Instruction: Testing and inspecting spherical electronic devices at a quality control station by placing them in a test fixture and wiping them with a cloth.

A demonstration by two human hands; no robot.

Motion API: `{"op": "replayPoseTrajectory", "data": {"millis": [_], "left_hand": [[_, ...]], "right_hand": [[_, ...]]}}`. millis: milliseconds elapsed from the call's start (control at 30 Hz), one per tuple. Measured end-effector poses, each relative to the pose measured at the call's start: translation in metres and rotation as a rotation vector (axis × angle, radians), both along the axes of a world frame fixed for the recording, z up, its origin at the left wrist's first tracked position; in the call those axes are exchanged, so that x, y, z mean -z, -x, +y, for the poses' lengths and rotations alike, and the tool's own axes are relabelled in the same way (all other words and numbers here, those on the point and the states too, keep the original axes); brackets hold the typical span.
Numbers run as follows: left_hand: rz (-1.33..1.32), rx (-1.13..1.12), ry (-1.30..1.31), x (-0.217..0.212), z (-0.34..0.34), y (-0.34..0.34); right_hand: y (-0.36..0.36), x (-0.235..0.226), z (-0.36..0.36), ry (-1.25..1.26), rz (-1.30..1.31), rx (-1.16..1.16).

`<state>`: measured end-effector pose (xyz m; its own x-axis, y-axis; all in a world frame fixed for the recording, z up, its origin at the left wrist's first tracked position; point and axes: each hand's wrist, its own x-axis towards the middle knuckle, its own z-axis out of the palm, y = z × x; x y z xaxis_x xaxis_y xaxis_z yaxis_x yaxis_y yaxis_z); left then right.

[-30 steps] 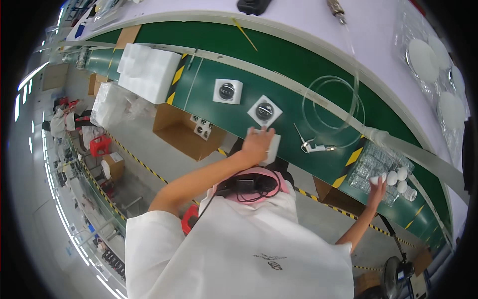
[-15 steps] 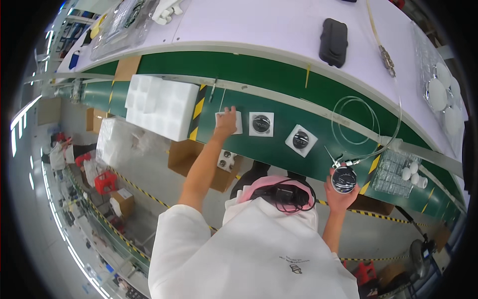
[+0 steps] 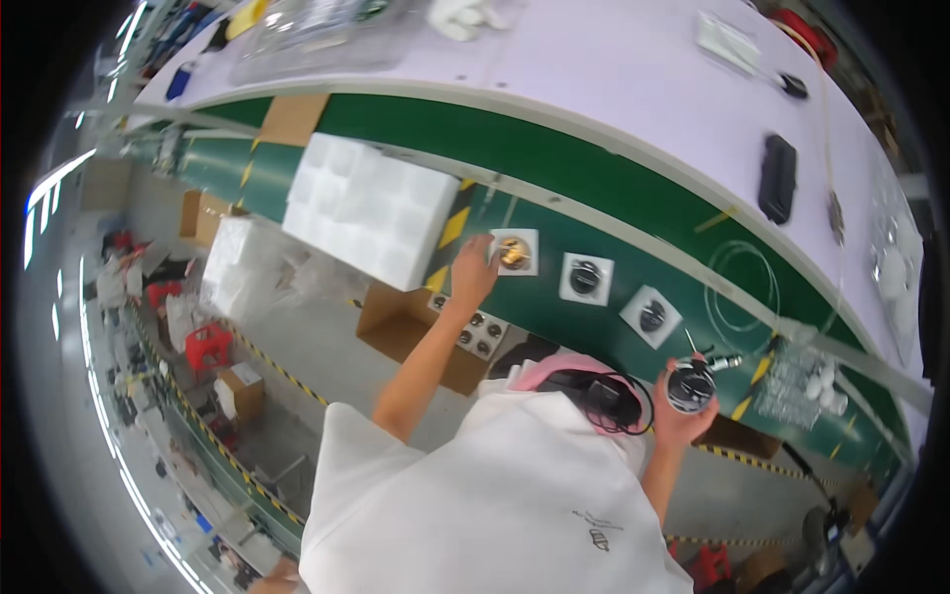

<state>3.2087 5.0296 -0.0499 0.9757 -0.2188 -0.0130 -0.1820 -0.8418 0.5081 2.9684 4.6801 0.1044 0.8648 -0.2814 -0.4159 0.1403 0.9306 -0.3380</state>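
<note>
My left hand [image 3: 476,265] is at the left edge of a white square pad [image 3: 529,238], its visible fingers apart. A round gold-coloured piece [image 3: 514,253] sits on that pad. Farther right, two similar white pads each carry a glossy black round part [image 3: 585,277], the second one [image 3: 652,316] on a tilted pad. At the right, my right hand [image 3: 681,424] holds up a larger round black part with a silver rim [image 3: 690,386]. A metal air-gun nozzle [image 3: 725,363] shows beside that hand's fingertips; how it is held is hidden.
White foam trays [image 3: 371,208] stand left on the green bench. Below is an open cardboard box [image 3: 396,327] beside a foam tray with several round parts [image 3: 481,335]. A clear coiled hose [image 3: 742,287] and clear plastic trays [image 3: 792,386] lie right. A black case [image 3: 778,178] rests on the white shelf.
The view has shifted, so the bench appears farther right. My left hand has drawn leftward off the pad, uncovering the gold-coloured piece. My right hand still holds the round black part.
</note>
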Motion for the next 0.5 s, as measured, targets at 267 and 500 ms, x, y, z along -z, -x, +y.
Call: {"op": "replayPoseTrajectory", "data": {"millis": [267,500], "left_hand": [[-0.337,-0.458,-0.277,-0.014,0.255,-0.160],[0.037,-0.312,-0.652,0.032,0.279,-0.151]], "right_hand": [[-0.010,0.001,-0.007,0.019,-0.090,-0.015],[-0.024,-0.008,0.014,0.051,-0.018,0.032]]}}
